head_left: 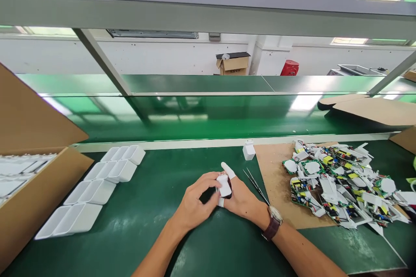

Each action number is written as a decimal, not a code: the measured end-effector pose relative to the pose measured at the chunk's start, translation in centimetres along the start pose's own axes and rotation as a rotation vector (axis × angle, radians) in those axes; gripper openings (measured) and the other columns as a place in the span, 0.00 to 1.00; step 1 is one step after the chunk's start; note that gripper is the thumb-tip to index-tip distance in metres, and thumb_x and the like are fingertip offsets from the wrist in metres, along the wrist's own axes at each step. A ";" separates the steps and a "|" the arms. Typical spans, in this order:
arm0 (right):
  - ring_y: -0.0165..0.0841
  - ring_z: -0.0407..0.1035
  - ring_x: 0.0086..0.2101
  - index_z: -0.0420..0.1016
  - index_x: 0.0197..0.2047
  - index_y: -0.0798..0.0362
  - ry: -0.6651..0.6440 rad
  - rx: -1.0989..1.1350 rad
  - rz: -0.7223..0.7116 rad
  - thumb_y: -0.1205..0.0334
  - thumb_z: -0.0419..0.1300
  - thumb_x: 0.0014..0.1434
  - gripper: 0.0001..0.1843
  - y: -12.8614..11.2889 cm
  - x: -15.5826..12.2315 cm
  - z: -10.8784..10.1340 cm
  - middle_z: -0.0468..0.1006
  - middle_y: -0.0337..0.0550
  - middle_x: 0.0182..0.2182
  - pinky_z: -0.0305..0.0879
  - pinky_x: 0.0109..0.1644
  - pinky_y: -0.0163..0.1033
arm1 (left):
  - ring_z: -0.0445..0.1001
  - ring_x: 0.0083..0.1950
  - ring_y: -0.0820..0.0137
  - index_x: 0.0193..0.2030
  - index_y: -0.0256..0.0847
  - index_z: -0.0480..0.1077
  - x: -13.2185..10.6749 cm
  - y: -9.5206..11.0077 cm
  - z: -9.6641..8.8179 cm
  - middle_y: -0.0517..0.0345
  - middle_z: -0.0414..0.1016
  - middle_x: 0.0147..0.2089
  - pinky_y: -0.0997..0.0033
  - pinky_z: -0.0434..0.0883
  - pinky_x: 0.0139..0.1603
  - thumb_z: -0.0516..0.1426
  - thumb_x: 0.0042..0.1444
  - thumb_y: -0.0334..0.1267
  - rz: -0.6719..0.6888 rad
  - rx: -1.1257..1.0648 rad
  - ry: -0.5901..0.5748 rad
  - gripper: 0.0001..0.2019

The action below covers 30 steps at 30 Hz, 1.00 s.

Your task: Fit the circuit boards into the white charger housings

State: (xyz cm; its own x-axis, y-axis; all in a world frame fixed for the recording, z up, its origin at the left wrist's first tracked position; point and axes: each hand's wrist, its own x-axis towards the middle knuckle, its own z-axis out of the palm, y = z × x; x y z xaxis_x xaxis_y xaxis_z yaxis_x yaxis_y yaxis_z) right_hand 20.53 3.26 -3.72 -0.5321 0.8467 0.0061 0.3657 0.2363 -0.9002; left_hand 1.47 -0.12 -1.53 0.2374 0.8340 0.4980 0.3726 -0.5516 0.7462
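Note:
Over the green table top, my left hand (199,201) pinches a small white plastic part (224,186) between thumb and fingertips. My right hand (243,198) grips the same part from the other side, with white covers on its index fingertip and thumb. A dark area shows at the part's right edge, and its underside is hidden by my fingers. Just right of my right hand lie metal tweezers (256,185), pointing away from me. Farther back stands a small white plastic housing (248,150).
On the left, several white open housings (91,191) line up beside an open cardboard box (48,197) filled with white pieces. Circuit boards with white parts (338,181) are heaped on a brown cardboard sheet (276,181) at right. A metal crossbar (208,11) spans overhead.

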 end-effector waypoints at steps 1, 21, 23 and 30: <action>0.41 0.74 0.46 0.39 0.78 0.46 -0.003 -0.011 0.009 0.63 0.70 0.54 0.58 -0.2 0.0 0.0 0.75 0.50 0.57 0.71 0.52 0.49 | 0.80 0.58 0.62 0.45 0.43 0.74 0.1 0.2 -0.1 0.48 0.81 0.55 0.61 0.78 0.59 0.58 0.63 0.26 0.015 0.023 0.013 0.09; 0.45 0.74 0.47 0.41 0.79 0.54 0.002 -0.063 -0.053 0.64 0.67 0.52 0.57 -0.9 -0.5 -0.3 0.74 0.56 0.57 0.72 0.50 0.48 | 0.82 0.55 0.61 0.46 0.43 0.73 0.4 1.5 -0.4 0.47 0.80 0.58 0.60 0.81 0.57 0.61 0.61 0.31 0.131 0.329 -0.078 0.07; 0.44 0.74 0.48 0.41 0.79 0.53 0.023 -0.070 -0.102 0.65 0.68 0.53 0.57 -0.3 -0.5 0.0 0.74 0.54 0.56 0.72 0.51 0.47 | 0.79 0.60 0.59 0.46 0.44 0.73 0.2 1.8 -0.5 0.45 0.76 0.64 0.57 0.80 0.59 0.61 0.61 0.33 0.078 0.359 -0.115 0.07; 0.36 0.72 0.40 0.49 0.76 0.51 0.027 -0.112 -0.215 0.66 0.68 0.52 0.53 -0.1 -0.6 -2.3 0.69 0.53 0.58 0.73 0.45 0.43 | 0.83 0.52 0.62 0.44 0.44 0.74 1.6 -0.1 -1.0 0.49 0.79 0.58 0.60 0.84 0.49 0.64 0.61 0.43 -0.139 0.251 -0.148 0.09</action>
State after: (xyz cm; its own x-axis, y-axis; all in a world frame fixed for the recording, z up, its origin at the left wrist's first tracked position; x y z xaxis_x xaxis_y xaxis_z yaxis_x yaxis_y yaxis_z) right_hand 22.54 3.83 -2.62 -0.5863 0.7837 0.2052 0.3297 0.4622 -0.8232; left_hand 0.89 1.25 -0.35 0.2900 0.9035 0.3156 0.6155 -0.4286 0.6614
